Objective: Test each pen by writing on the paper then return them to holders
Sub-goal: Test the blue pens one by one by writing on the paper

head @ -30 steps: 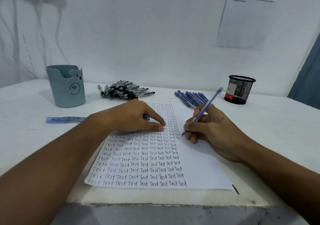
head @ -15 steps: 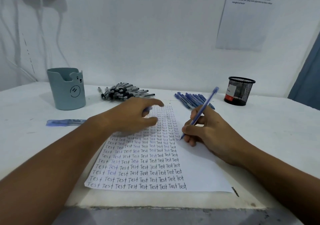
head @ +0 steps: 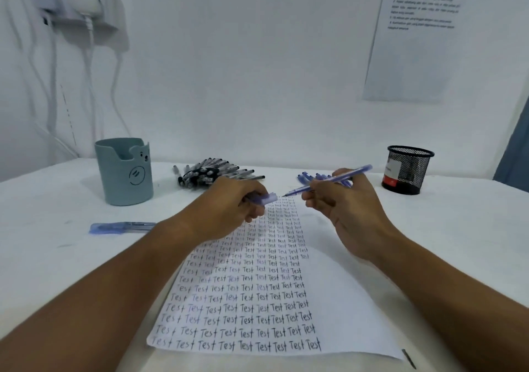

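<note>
A white paper (head: 337,308) covered in rows of "Test" lies in front of me. My right hand (head: 349,214) holds a blue pen (head: 329,180) lifted off the sheet, its tip pointing left. My left hand (head: 229,208) grips the pen's pale blue cap (head: 264,199), its mouth facing the tip a short gap away. A teal bear-faced holder (head: 124,171) stands at the back left. At the back right is a black mesh holder (head: 408,170).
A pile of black pens (head: 211,172) lies behind my left hand. Several blue pens (head: 309,177) lie behind my right hand. One capped blue pen (head: 120,226) rests on the table at the left. Cables hang on the wall at the left.
My right hand has lifted the pen off the paper and turned it level. My left hand has left the sheet and brought the cap up toward the tip.
</note>
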